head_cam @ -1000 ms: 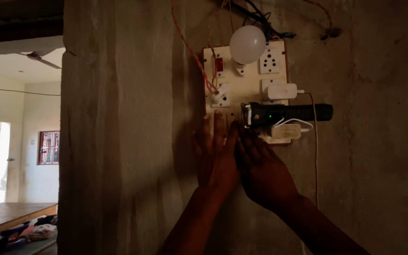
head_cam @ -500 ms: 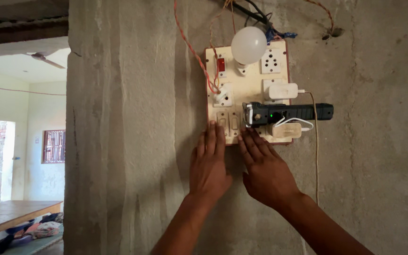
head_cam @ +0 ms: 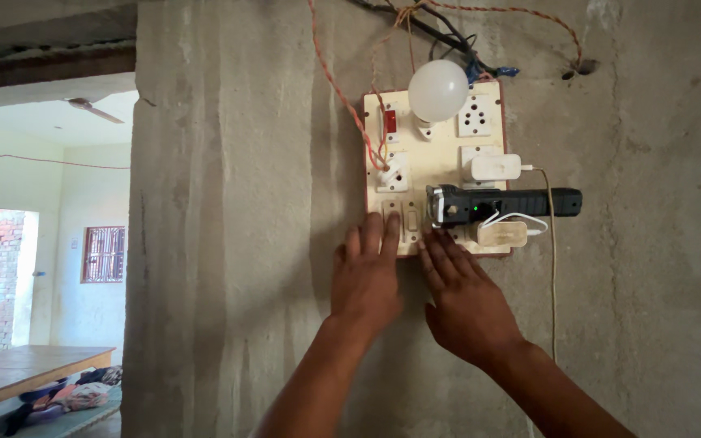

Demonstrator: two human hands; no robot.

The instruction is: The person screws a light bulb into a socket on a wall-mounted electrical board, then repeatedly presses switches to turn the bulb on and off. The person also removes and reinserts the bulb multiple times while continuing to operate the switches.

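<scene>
A bare concrete wall (head_cam: pixel 253 203) carries a cream switchboard (head_cam: pixel 436 170), below which the left hand (head_cam: pixel 367 280) and right hand (head_cam: pixel 466 302) press flat, loosely spread fingers touching its lower edge beneath a black torch (head_cam: pixel 505 203).

Two bare forearms rise from the lower middle of the frame, with no sleeve, watch or bracelet showing on either. The left hand (head_cam: pixel 367 280) and the right hand (head_cam: pixel 466 304) are both ungloved and ringless, the fingers slim, with short, unpainted nails.
</scene>
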